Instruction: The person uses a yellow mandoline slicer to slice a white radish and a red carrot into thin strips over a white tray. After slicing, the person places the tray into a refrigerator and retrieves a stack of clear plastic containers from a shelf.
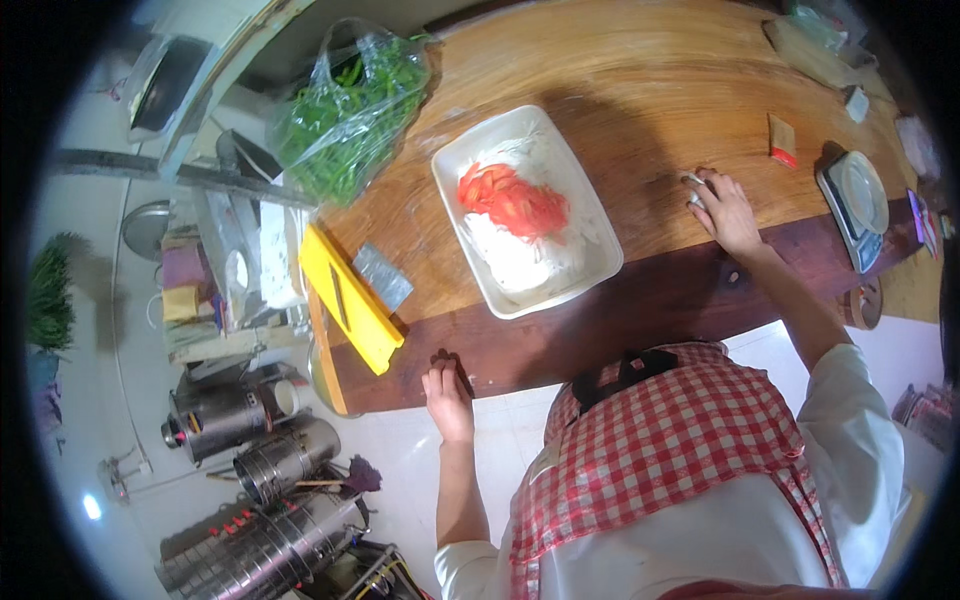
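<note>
My left hand (448,391) rests near the front edge of the wooden table (645,52), fingers bent; no object shows in it. At the right, my right hand (718,204) has a small whitish piece (697,193) at its fingertips, low on the tabletop. Between the hands, farther back than my left one, stands a white plastic tub (493,293) with shredded white vegetable (517,266) and a heap of orange-red shreds (514,201) on it. A yellow slicer board (349,300) lies left of the tub, beside a small clear plastic packet (382,276).
A clear bag of green vegetables (352,112) sits at the back left. Toward the right are a small packet (782,140) and a kitchen scale (855,202) bearing a round dish. Steel pots (285,457) stand below the table's left side.
</note>
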Tool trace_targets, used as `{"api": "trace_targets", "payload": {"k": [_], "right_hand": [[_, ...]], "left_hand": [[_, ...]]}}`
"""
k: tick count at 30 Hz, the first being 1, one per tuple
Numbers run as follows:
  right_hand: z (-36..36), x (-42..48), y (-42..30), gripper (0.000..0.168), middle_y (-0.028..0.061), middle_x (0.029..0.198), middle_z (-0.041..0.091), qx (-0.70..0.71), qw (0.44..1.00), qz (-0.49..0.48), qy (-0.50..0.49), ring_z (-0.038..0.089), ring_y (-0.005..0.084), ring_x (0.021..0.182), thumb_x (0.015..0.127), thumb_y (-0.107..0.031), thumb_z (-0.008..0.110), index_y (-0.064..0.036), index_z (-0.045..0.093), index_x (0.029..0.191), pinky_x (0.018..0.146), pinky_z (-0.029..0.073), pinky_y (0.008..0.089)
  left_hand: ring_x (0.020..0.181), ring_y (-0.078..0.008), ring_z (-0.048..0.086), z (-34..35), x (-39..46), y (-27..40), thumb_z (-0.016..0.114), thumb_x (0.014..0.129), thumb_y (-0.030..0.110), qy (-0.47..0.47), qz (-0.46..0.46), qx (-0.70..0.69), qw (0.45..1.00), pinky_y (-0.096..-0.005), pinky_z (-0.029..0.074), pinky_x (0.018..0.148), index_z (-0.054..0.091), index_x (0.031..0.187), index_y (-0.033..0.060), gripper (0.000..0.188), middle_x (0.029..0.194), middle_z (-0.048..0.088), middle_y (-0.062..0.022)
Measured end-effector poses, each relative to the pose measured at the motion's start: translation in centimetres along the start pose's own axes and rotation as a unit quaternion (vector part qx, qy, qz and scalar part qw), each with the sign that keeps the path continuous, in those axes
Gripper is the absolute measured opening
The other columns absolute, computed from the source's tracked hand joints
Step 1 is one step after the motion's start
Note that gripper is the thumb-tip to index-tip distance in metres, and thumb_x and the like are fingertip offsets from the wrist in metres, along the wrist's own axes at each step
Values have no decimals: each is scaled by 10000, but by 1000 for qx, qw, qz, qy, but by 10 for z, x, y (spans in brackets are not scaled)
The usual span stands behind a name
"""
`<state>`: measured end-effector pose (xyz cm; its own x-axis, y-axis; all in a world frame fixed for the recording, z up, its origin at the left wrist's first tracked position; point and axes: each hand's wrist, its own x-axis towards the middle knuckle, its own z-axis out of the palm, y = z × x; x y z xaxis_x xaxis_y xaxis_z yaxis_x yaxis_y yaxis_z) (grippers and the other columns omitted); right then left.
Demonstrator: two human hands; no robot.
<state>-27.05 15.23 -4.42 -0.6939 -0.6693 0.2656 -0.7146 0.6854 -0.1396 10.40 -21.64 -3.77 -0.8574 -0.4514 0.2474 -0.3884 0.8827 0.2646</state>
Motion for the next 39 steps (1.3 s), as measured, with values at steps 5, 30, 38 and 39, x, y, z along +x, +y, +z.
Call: {"api": "trace_targets", "payload": {"k": [5, 30, 38, 39], "right_hand": [[-17, 64, -72, 446, 137, 1276, 522, 140, 981, -98, 93, 492, 344, 1158, 784, -123, 656, -111, 558, 1219, 971, 403, 443], [-48, 124, -106, 294, 178, 1138, 573, 353, 928, -103, -60, 556, 340, 1073, 882, -214, 595, -12, 573, 1094, 934, 442, 415], [-28, 97, -73, 241, 153, 1209, 545, 368, 925, -72, -66, 588, 302, 1029, 892, -161, 595, -18, 579, 1086, 846, 498, 364], [-29, 98, -77, 252, 155, 1198, 550, 371, 923, -62, -78, 587, 304, 1023, 893, -176, 596, -18, 576, 1089, 840, 498, 370]], "left_hand": [[909, -334, 528, 4, 7, 1, 548, 752, -65, 19, -50, 43, 998, -438, 463, 759, 583, 927, 14, 195, 929, 550, -154], [1115, -381, 521, 58, 245, 119, 645, 809, 173, -209, 42, -93, 973, -425, 421, 979, 495, 1291, 149, 505, 1278, 468, -210], [1142, -259, 536, 35, 241, 117, 491, 865, -47, -145, -85, -415, 894, -295, 419, 969, 445, 1355, 37, 499, 1269, 526, -206], [1138, -234, 532, 27, 244, 120, 483, 880, -41, -145, -118, -472, 861, -272, 409, 973, 433, 1371, 38, 499, 1255, 535, -196]]}}
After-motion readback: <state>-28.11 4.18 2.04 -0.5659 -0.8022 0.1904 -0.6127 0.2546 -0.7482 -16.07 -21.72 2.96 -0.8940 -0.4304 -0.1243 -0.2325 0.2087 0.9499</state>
